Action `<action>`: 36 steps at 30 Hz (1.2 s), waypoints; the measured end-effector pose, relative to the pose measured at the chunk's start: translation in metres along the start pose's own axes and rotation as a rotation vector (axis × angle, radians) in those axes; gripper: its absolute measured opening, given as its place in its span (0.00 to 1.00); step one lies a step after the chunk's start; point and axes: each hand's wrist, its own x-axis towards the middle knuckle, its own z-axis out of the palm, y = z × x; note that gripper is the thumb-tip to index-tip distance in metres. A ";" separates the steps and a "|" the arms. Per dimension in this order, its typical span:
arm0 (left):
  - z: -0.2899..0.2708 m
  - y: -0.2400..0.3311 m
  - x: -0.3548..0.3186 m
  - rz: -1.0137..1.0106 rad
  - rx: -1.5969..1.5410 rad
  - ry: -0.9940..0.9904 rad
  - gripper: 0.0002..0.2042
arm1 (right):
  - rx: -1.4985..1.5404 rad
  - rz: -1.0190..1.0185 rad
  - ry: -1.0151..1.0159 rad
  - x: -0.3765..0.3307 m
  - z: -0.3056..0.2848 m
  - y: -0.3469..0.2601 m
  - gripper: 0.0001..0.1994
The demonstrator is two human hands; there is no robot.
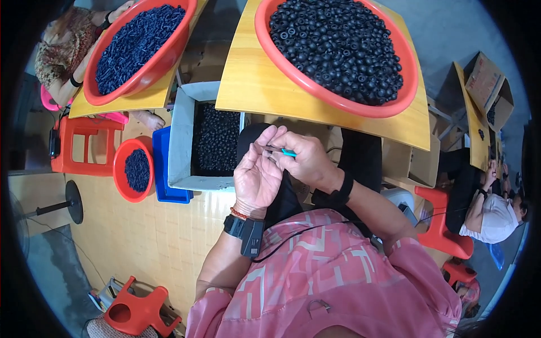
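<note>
Over my lap, my right hand (309, 159) closes round a small tool with a teal handle (289, 152) and a thin dark end. That dark end reaches to the fingers of my left hand (257, 177). My left palm is turned up, its fingers curled and the thumb raised beside them. Whatever small piece the left fingertips may pinch is too small to make out. Beyond my hands, a big red basin (332, 103) heaped with black, round, holed pieces (338, 50) stands on a yellow table (242, 84).
Left of my knees, a pale carton (181, 132) holds more black pieces, beside a blue tray (163, 166) and a small red bowl (120, 176). A second red basin (115, 94) is at upper left, near a co-worker (62, 65). Another person (493, 217) sits at right.
</note>
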 end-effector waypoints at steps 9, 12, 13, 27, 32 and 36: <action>0.000 0.001 0.000 -0.029 0.111 -0.033 0.24 | 0.245 0.173 -0.026 -0.002 -0.009 0.008 0.08; -0.006 0.002 -0.003 0.071 0.293 0.091 0.17 | 0.364 0.311 -0.074 0.003 -0.019 0.006 0.06; -0.010 0.002 -0.005 0.059 0.394 0.113 0.14 | 0.405 0.364 -0.131 0.006 -0.023 0.005 0.07; -0.012 0.003 -0.002 -0.008 0.123 0.137 0.09 | 0.346 0.347 -0.010 0.004 -0.021 0.002 0.08; -0.008 0.000 -0.004 0.021 0.102 0.231 0.07 | 0.425 0.307 -0.047 0.004 -0.016 -0.012 0.08; -0.016 -0.001 -0.004 0.023 0.135 0.227 0.07 | 0.303 0.199 -0.027 0.004 -0.013 -0.005 0.08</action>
